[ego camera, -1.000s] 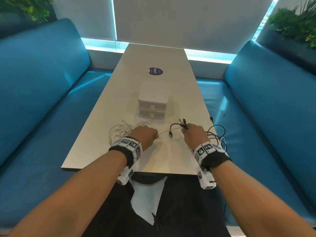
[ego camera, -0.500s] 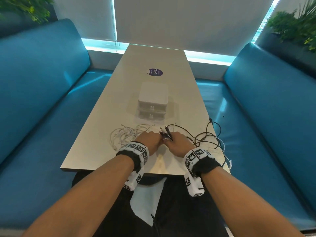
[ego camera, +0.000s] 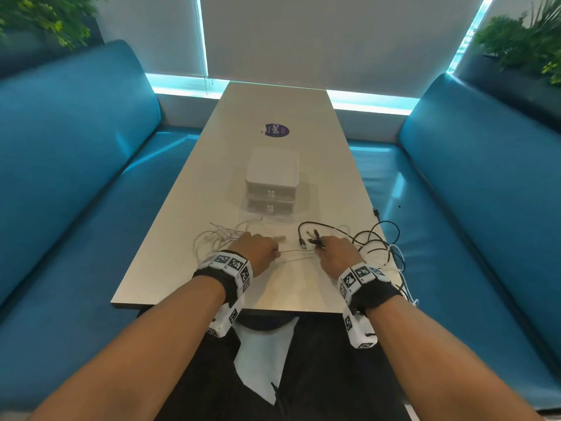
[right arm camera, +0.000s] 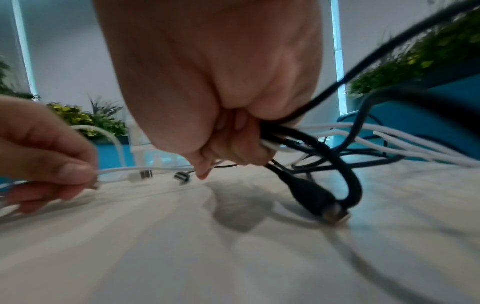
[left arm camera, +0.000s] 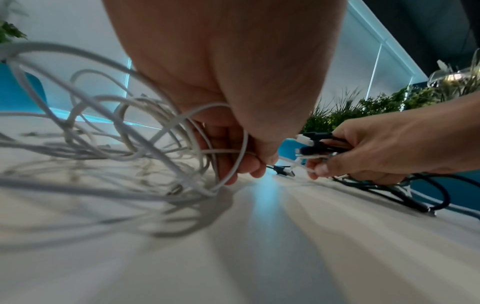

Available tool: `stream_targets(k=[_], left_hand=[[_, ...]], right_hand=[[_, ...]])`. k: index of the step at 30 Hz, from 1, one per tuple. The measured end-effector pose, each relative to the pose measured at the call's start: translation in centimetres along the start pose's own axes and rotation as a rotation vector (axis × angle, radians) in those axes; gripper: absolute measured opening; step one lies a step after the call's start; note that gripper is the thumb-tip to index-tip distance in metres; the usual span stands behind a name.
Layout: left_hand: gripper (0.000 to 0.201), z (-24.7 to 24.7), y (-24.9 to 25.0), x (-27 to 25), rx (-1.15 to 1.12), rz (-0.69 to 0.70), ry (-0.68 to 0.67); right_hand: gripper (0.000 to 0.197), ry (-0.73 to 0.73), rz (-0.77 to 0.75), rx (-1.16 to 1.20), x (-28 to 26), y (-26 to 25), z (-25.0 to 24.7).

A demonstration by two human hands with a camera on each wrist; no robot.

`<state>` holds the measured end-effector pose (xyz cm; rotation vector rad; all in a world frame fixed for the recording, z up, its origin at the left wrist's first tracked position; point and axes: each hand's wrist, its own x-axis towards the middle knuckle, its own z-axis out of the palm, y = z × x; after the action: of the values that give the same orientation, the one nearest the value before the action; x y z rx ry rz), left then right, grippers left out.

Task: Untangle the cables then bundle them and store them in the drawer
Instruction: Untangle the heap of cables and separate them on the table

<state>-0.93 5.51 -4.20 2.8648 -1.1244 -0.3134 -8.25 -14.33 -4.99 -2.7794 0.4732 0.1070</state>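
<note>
Low in the middle of the head view, the white cables (ego camera: 218,238) loop in a heap by the left hand (ego camera: 258,249), whose fingers curl round several strands. The right hand (ego camera: 337,253) clutches a bunch of black cables (ego camera: 376,238) and white ends. Above them sits the closed white two-drawer box (ego camera: 271,183) on the pale table (ego camera: 182,253).

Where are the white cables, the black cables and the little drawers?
white cables (ego camera: 212,238), head view, on the loose loops left of the left hand.
black cables (ego camera: 376,235), head view, on the loops right of the right hand.
drawer box (ego camera: 271,170), head view, on its flat top.
</note>
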Motion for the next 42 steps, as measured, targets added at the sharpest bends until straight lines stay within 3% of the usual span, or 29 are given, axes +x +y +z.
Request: stream_targets(k=[4, 7, 12, 16, 22, 27, 30, 35, 42], left_hand=[[0.025, -0.2, 0.8, -0.1, 0.072, -0.014, 0.003], [0.022, 0.0, 2.2, 0.2, 0.075, -0.026, 0.015], [0.024, 0.6, 3.0, 0.7, 0.071, 0.018, 0.045], [0.028, 1.0, 2.4, 0.4, 0.121, 0.019, 0.041], [0.029, 0.7, 0.6, 0.4, 0.06, -0.02, -0.001], [0.024, 1.4, 0.6, 1.0, -0.003, -0.101, -0.025], [0.023, 1.1, 1.1, 0.8, -0.004, -0.108, -0.007], [0.025, 0.4, 2.8, 0.6, 0.085, -0.025, 0.073], [0.027, 0.8, 1.2, -0.1, 0.119, -0.057, 0.119]], right_hand=[[0.027, 0.036, 0.036, 0.014, 0.0, -0.6, -0.5], [0.03, 0.067, -0.017, 0.128, -0.1, -2.2, -0.4], [0.029, -0.1, -0.157, 0.189, -1.1, -3.8, 0.4], [0.027, -0.169, -0.128, 0.182, -0.9, -3.0, 1.2], [0.033, -0.104, 0.024, 0.084, -0.6, -0.9, 0.4], [0.027, -0.006, 0.093, 0.07, -0.3, -1.1, -0.1], [0.028, 0.028, -0.034, 0.1, -0.5, -2.3, 0.1], [0.027, -0.066, -0.182, 0.139, -1.2, -3.6, 0.9], [0.028, -0.03, -0.005, 0.1, -0.5, -1.5, 0.3]])
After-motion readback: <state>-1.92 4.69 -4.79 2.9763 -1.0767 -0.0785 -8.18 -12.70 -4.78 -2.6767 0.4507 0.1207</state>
